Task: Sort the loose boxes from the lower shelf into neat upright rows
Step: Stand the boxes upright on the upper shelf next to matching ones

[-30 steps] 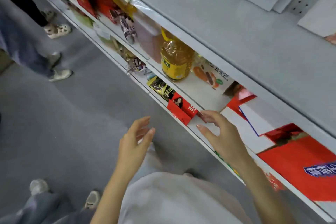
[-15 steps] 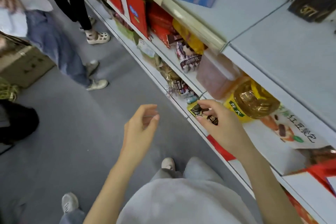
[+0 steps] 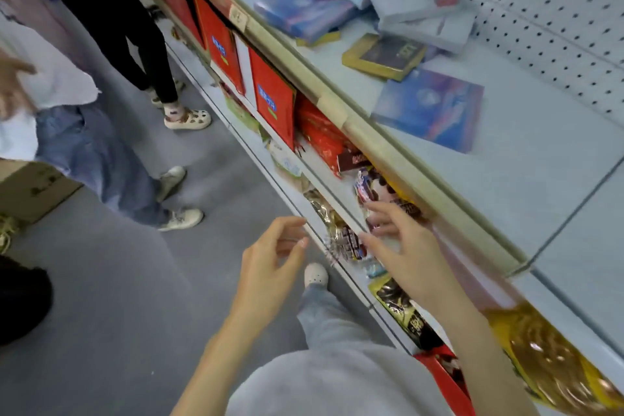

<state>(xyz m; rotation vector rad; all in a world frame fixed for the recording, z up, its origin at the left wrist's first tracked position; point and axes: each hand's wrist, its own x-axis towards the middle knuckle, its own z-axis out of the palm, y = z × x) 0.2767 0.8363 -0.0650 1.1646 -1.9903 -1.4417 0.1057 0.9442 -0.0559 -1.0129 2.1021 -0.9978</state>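
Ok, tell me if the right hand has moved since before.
Yes. The right hand passed the oil bottle, moving left along the shelf to the snack packets.

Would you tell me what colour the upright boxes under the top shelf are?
The upright boxes are red with blue labels; head view.

- Right hand (image 3: 405, 257): travelling leftward along the shelving. A second ago its fingertips were at the small red box (image 3: 442, 378); half a second ago they were over the black-and-yellow packet (image 3: 401, 311). Now it is reaching, fingers spread, at the snack packets (image 3: 371, 189) further along; contact cannot be told.
- Left hand (image 3: 270, 263): drifting along with it and nearing the lower shelf edge (image 3: 287, 192).
- View: swinging left.
  - The oil bottle (image 3: 547, 368) is sliding into the lower right corner.
  - The upright red boxes (image 3: 273, 108) and the flat blue boxes (image 3: 429, 108) on the top shelf are coming closer.
  - Two bystanders' legs (image 3: 94, 159) are showing more fully.
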